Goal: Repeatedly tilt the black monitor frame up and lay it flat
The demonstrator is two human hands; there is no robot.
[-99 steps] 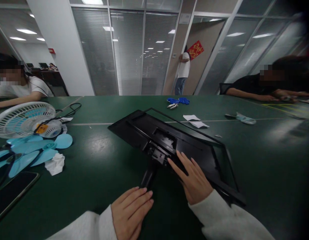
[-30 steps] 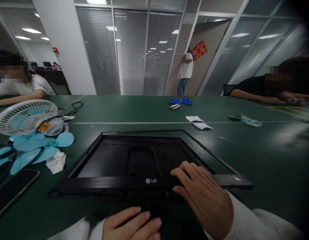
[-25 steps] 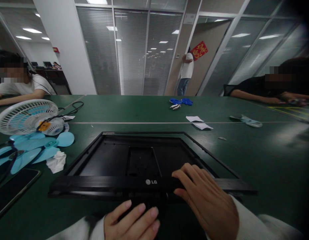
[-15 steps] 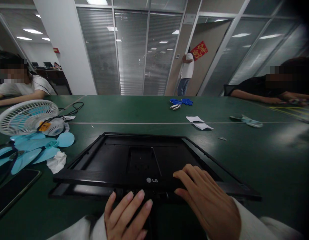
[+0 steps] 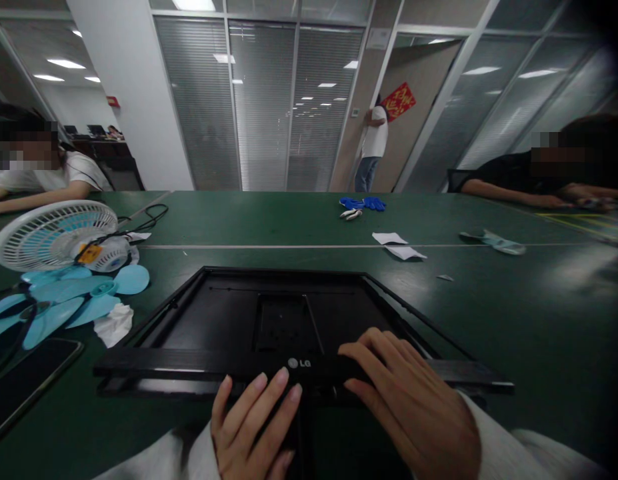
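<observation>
A black monitor bezel (image 5: 153, 363) with an LG logo lies over a black monitor back cover (image 5: 229, 323), a little out of line with it. My right hand (image 5: 413, 400) grips the bezel's near strip, fingers on top and thumb at its lower edge. At the same near edge, left of the right hand, my left hand (image 5: 256, 427) has its fingers stretched out and apart, fingertips by the strip just under the logo. Whether they press on the bezel or the cover I cannot tell. A dark upright piece below the cover is partly hidden by my left hand.
On the green table (image 5: 539, 320) at left are a white fan (image 5: 53, 230), blue fan blades (image 5: 89, 293), crumpled tissue (image 5: 113, 325) and a phone (image 5: 33, 380). Paper (image 5: 403, 252) and blue gloves (image 5: 363, 203) lie farther back. Two people sit across; another stands by the door.
The bezel has slid a little to the left over the back cover, its logo moving with it. My right hand has shifted slightly left; my left fingertips have moved slightly up.
</observation>
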